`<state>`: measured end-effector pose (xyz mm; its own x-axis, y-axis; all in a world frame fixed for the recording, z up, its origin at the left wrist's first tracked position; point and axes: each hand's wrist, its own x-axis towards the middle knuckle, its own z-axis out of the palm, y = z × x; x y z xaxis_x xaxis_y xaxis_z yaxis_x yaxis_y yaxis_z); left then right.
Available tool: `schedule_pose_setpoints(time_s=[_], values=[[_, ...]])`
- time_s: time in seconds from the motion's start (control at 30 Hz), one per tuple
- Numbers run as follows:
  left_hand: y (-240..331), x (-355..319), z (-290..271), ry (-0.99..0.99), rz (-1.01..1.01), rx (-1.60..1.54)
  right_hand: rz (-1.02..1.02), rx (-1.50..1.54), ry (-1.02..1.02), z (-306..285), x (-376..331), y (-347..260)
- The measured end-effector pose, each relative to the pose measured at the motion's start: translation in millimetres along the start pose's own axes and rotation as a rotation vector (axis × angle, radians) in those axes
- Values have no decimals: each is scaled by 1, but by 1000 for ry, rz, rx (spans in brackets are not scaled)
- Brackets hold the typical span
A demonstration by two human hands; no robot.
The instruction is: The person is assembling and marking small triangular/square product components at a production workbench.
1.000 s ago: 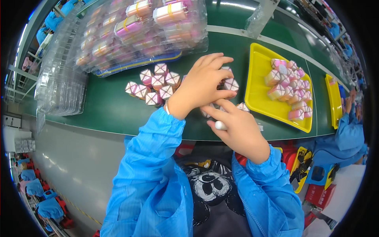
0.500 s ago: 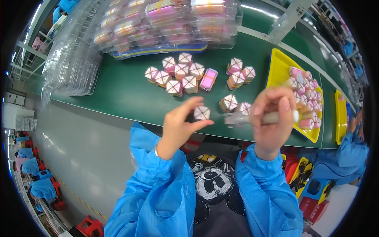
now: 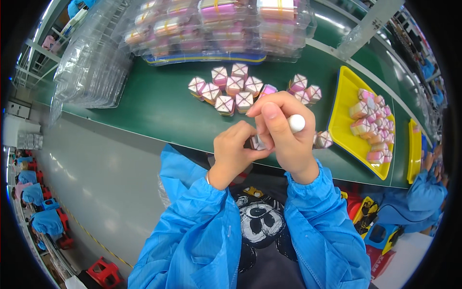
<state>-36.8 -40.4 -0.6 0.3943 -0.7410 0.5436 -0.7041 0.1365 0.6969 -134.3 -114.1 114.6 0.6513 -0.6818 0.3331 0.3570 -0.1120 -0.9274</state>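
Both hands have closed together: left hand (image 3: 236, 149) pinches the small block (image 3: 255, 142), right hand (image 3: 284, 130) grips the white pen (image 3: 295, 123) (long axis slanting down-left) touching the block, near the green belt (image 3: 159, 106).

You are seated at a long green conveyor belt (image 3: 159, 108) that runs from upper right to lower left, with a grey side panel (image 3: 96, 168) below its near edge and a white metal upright (image 3: 370, 21) rising at its far side. On the floor to your lower left stand blue stools (image 3: 45, 221) and red stools (image 3: 103, 269), beside a yellow floor line (image 3: 91, 236). Overhead lighting leaves bright streaks on the belt near the top right.
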Motion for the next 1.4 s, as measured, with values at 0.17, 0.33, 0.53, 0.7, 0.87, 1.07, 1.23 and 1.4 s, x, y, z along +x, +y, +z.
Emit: schedule_pose_setpoints(time_s=[0.17, 0.33, 0.53, 0.7, 0.87, 1.07, 1.23, 1.4], values=[[-2, 0, 1, -7, 20, 50, -27, -84, -4, 4, -1, 2], [-2, 0, -2, -51, 11, 109, -141, -180, -105, -2, 2, 12], [-2, 2, 0, -18, 0, 12, -91, -149, -92, -4, 1, 4], [-6, -1, 0, -33, 10, 35, -92, -155, -164, -7, 4, 9], [-3, 0, -1, -49, 1, 61, -82, -193, -147, -6, 2, 20], [-2, 1, -1, -35, 38, 34, -60, -253, -60, -1, -2, 19], [1, 3, -8, -159, 2, -30, -59, -233, -70, 0, 0, 24], [-3, 1, -7, -217, -4, -1, -12, -167, -45, 2, 1, 26]])
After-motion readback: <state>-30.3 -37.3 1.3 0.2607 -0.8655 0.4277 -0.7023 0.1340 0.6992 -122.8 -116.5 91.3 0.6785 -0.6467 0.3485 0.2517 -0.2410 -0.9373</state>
